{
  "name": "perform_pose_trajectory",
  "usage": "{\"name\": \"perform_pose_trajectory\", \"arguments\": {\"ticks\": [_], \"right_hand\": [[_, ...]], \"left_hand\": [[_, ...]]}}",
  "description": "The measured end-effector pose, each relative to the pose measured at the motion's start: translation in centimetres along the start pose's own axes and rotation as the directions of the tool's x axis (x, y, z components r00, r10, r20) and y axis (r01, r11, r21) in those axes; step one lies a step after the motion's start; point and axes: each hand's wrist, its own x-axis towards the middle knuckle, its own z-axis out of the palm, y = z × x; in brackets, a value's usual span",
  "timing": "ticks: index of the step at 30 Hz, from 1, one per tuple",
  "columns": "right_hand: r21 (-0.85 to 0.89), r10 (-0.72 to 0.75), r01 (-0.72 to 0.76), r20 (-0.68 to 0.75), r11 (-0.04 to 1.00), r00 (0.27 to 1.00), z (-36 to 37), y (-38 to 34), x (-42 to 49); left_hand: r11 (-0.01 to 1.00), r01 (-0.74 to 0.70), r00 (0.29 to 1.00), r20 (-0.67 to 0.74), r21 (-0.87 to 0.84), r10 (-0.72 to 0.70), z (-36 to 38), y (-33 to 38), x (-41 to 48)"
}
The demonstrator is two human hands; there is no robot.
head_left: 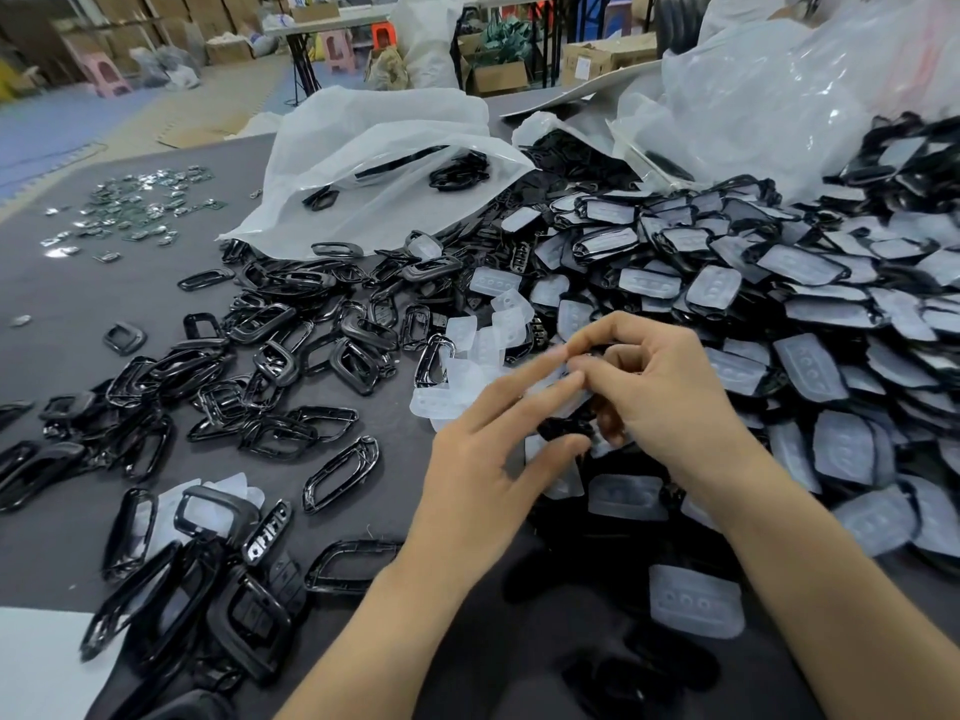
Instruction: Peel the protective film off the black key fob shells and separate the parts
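My right hand (660,392) grips a black key fob shell (563,427) at the centre of the view, its fingers curled round the part. My left hand (493,454) meets it from the left; the outstretched fingers touch a translucent white film piece (550,392) on the shell, and the thumb lies under the shell. A big heap of film-covered shells (779,304) fills the right side. Bare black frames (291,356) lie scattered to the left. Loose peeled film pieces (467,366) lie just beyond my hands.
An open white plastic bag (374,163) with a few black parts lies at the back centre. Small shiny metal pieces (135,210) are spread at the far left of the dark table (78,293). More clear bags (779,96) rise at the back right.
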Motion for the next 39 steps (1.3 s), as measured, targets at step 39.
{"name": "perform_pose_trajectory", "arguments": {"ticks": [39], "right_hand": [[0.414, 0.146, -0.215, 0.192, 0.885, 0.97, 0.7, -0.8, -0.5]], "left_hand": [[0.112, 0.5, 0.702, 0.326, -0.859, -0.633, -0.6, -0.8, 1.0]]}}
